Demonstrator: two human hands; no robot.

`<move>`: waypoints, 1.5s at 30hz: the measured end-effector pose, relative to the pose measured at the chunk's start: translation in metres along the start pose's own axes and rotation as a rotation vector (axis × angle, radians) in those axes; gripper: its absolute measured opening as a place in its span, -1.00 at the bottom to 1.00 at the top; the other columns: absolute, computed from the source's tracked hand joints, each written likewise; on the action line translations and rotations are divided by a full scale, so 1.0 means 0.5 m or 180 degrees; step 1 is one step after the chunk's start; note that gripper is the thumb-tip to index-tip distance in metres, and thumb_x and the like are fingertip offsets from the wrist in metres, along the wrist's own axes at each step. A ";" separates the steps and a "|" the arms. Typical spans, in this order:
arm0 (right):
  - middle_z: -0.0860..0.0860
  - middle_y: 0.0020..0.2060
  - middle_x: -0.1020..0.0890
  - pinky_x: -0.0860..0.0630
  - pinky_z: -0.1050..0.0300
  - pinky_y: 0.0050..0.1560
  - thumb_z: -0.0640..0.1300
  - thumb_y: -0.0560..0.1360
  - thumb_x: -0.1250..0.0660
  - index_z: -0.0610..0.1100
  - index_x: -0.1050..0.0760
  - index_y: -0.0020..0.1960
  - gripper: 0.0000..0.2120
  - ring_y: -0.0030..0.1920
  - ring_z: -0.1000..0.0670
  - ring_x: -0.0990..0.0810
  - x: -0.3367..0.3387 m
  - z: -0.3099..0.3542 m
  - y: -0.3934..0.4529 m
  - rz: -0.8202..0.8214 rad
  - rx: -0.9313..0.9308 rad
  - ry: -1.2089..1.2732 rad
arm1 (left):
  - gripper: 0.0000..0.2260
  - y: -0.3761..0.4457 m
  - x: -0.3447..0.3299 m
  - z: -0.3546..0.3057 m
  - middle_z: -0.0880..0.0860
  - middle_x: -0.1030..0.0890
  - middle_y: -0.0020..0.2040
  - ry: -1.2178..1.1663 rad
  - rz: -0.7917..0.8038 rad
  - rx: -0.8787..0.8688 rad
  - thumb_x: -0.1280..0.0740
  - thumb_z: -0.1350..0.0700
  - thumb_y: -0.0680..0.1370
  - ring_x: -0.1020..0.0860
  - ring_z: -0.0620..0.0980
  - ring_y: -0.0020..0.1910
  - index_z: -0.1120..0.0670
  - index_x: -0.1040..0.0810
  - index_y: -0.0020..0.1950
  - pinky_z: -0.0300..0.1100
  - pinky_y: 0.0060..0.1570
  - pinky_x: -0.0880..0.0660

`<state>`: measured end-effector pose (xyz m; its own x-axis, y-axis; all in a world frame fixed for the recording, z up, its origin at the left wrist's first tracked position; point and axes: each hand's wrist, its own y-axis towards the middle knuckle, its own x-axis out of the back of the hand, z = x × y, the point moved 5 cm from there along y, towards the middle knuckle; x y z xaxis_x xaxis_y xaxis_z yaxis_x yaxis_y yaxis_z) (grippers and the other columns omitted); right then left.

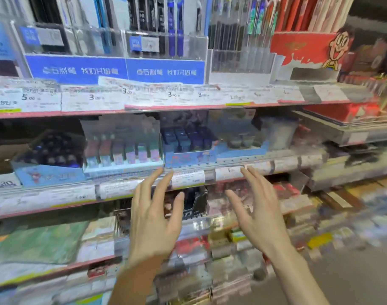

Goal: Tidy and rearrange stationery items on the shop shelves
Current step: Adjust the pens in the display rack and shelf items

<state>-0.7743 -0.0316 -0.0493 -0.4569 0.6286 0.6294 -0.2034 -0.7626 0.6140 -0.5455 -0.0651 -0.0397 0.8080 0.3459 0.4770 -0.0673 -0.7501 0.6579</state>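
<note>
Both hands are raised in front of the middle shelf and hold nothing. The left hand (154, 213) has its fingers straight and spread, tips pointing up and away toward the shelf lip; the right hand (254, 208) is likewise extended, fingers straight and close together. The likeliest object of the reach is the blue display box (189, 148) of dark-capped stationery standing on the middle shelf (283, 165), between a clear rack of pastel items (122, 148) on its left and a second blue box (241, 142) on its right. The box lies directly beyond and above the fingertips, across the strip of price labels (188, 178), and sits in the gap between the two hands. Its long side runs along the shelf edge, so the hands flank its two ends. The left fingertips stand at its near left corner and appear nearer; the right fingertips stand further along, below the neighbouring box. Contact is not established. Blur prevents identifying the contents.
</note>
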 end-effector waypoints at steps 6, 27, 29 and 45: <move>0.07 0.44 -0.33 -0.33 -0.09 0.43 0.26 0.59 -0.18 0.01 -0.23 0.52 -0.41 0.45 0.04 -0.29 0.027 -0.134 0.028 0.0094 -0.0309 0.0266 | -0.58 -0.004 -0.108 -0.040 -0.11 -0.36 0.39 0.0077 0.0093 0.0191 -0.20 -0.12 0.59 -0.31 -0.10 0.41 -0.09 -0.39 0.44 0.04 0.34 -0.38; -0.19 0.16 -0.60 -0.47 -0.16 0.14 0.03 0.52 -0.28 -0.17 -0.58 0.24 -0.61 0.15 -0.28 -0.54 0.168 -0.374 0.407 0.0108 0.1169 -0.1063 | -0.59 0.205 -0.421 -0.202 0.12 -0.51 0.07 0.2177 0.0558 -0.0694 -0.14 -0.11 0.58 -0.47 0.18 0.02 0.07 -0.53 0.30 0.02 -0.01 -0.44; -0.13 0.23 -0.58 -0.44 -0.14 0.18 0.02 0.50 -0.22 -0.13 -0.55 0.29 -0.57 0.21 -0.24 -0.51 0.146 -0.355 0.426 0.0248 0.1311 -0.1106 | -0.59 0.207 -0.423 -0.194 0.11 -0.53 0.05 0.2220 0.0559 -0.0700 -0.14 -0.12 0.58 -0.47 0.16 -0.01 0.06 -0.56 0.27 0.01 -0.04 -0.44; -0.08 0.11 -0.61 -0.56 -0.07 0.03 -0.24 0.38 -0.42 -0.08 -0.59 0.20 -0.62 0.10 -0.21 -0.56 0.140 -0.311 0.449 0.0508 0.1477 -0.1072 | -0.62 0.209 -0.415 -0.184 0.05 -0.53 0.10 0.1903 0.0719 -0.0665 -0.12 -0.12 0.59 -0.46 0.09 0.04 0.01 -0.59 0.22 -0.02 0.01 -0.46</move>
<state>-0.9867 -0.1827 0.0585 -0.1353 0.5833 0.8009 0.2796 -0.7530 0.5956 -0.7740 -0.1634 -0.0162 0.3015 0.4910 0.8173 -0.3570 -0.7367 0.5743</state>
